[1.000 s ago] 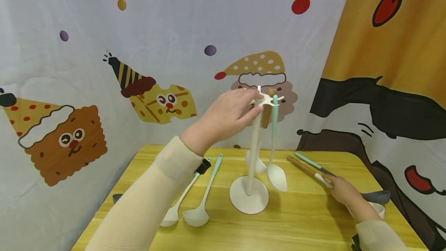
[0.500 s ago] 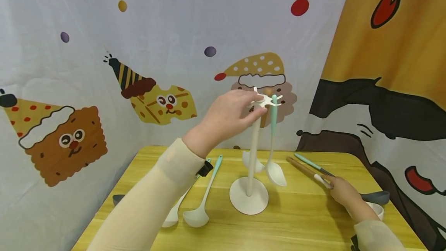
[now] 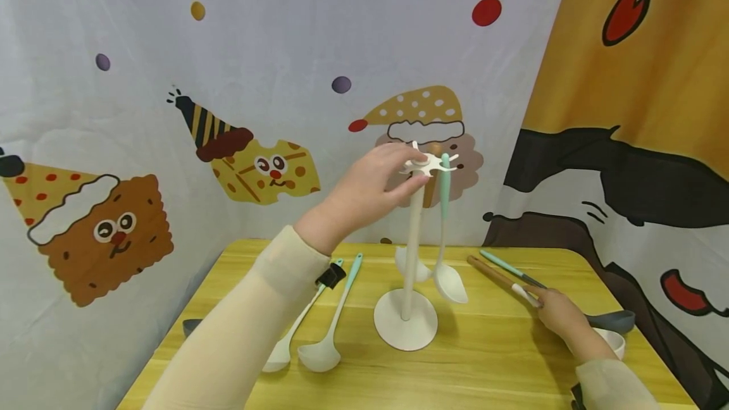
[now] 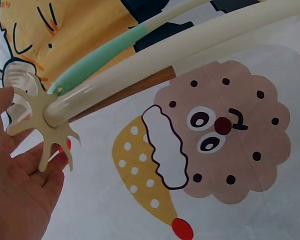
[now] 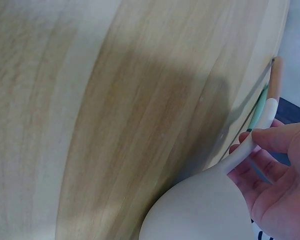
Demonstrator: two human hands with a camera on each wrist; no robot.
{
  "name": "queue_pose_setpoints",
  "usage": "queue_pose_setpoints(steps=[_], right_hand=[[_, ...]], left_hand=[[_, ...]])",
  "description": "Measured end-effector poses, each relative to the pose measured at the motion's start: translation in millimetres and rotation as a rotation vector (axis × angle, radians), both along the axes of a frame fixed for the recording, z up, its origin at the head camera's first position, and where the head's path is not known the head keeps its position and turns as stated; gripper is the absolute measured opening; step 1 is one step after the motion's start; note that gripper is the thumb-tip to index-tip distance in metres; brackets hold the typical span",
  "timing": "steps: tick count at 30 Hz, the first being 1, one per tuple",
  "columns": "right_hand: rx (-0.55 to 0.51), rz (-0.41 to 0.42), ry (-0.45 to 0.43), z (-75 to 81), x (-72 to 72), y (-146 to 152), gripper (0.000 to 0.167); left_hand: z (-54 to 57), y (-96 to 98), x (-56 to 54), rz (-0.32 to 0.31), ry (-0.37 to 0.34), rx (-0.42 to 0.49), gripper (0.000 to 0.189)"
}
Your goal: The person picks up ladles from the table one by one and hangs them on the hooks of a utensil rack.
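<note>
In the head view my left hand (image 3: pixel 370 182) grips the hooked top (image 3: pixel 435 163) of a white utensil stand (image 3: pixel 409 258), thumb on the near side. The left wrist view shows the thumb and fingers on either side of that hooked top (image 4: pixel 45 117). Two utensils hang from it: a mint-handled ladle (image 3: pixel 451 283) and a wooden-handled one (image 3: pixel 431 192), partly hidden behind the pole. At the right, my right hand (image 3: pixel 564 320) pinches the white neck of a ladle with a wooden handle (image 3: pixel 490 269). Its white bowl (image 5: pixel 200 210) fills the bottom of the right wrist view.
Two mint-handled white ladles (image 3: pixel 320 354) lie left of the stand on the wooden table (image 3: pixel 484 366). Beside the right hand lies a dark grey utensil with a mint handle (image 3: pixel 507 264). A grey piece (image 3: pixel 190 326) shows near the left edge. A printed cloth (image 3: pixel 296 30) hangs behind.
The hooked top has turned slightly under my left hand, and the hanging ladles have shifted a little with it. My right hand stays on the wooden-handled ladle.
</note>
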State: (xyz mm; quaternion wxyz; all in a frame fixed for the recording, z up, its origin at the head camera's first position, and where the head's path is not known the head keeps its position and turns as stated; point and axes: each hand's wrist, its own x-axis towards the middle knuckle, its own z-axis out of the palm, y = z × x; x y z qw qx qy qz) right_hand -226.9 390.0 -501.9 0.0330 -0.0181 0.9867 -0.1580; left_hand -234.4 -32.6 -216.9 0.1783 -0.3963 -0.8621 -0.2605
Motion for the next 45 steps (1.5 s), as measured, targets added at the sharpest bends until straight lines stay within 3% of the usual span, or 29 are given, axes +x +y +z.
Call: queue_pose_setpoints(steps=[8,24,38,45], right_hand=[[0.018,0.004,-0.004,0.3,-1.6,-1.3,0.047],[-0.021,0.005,-0.003,2.1,0.0,3.2,0.052],[-0.070,-0.023,0.061,10.2,8.8,-1.4,0.055],[-0.066,-0.002,0.192,19.8,13.6,-19.6,0.052]], left_hand=[[-4.4,-0.3,-5.8,-0.036,-0.014,0.045,0.035],[-0.3,3.1,2.8,0.065,0.013,0.019,0.040],[-1.9,7.0,6.0,0.110,-0.003,0.047,0.044],[-3.4,8.0,8.4,0.110,0.006,0.079,0.043]])
